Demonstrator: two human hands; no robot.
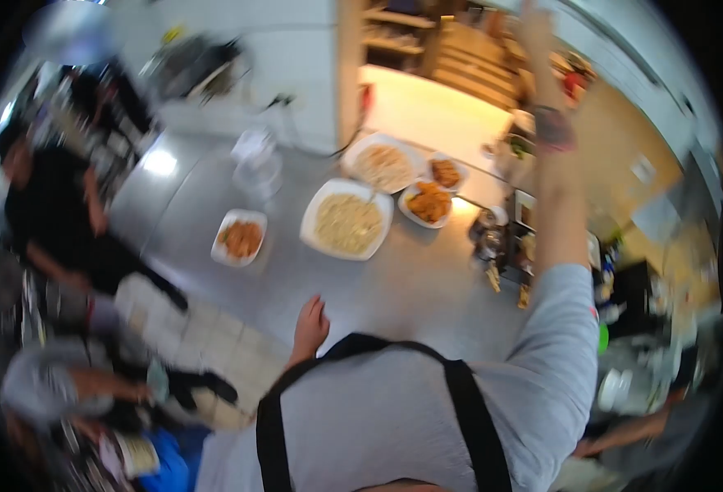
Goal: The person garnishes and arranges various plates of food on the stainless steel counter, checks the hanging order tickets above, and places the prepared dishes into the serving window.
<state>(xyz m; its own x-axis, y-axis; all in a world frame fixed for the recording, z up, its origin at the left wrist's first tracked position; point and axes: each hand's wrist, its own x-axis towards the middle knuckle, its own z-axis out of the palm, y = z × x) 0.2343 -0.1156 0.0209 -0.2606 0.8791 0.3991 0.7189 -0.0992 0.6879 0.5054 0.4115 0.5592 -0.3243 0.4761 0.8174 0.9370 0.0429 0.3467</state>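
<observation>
My left hand (312, 323) hovers near the front edge of the steel table (287, 283), fingers curled in and nothing showing in them. My right arm stretches far up and forward past the table, with a dark band at the wrist. At the top edge my right hand (533, 29) is blurred, and I cannot tell what its fingers do. Ahead of my left hand are a white square bowl (310, 234) of pale creamy food and a smaller white dish (218, 248) of orange-brown pieces. Behind stand a white plate (417, 156) of pale food and two small bowls (410, 217) of orange-brown food.
Clear plastic containers (256, 168) stand at the table's back left. A lit pass shelf (427, 102) opens behind the plates. Bottles and a dark rack (519, 254) crowd the right edge. At left a person in black (50, 197) stands; another person in grey (54, 381) bends lower down.
</observation>
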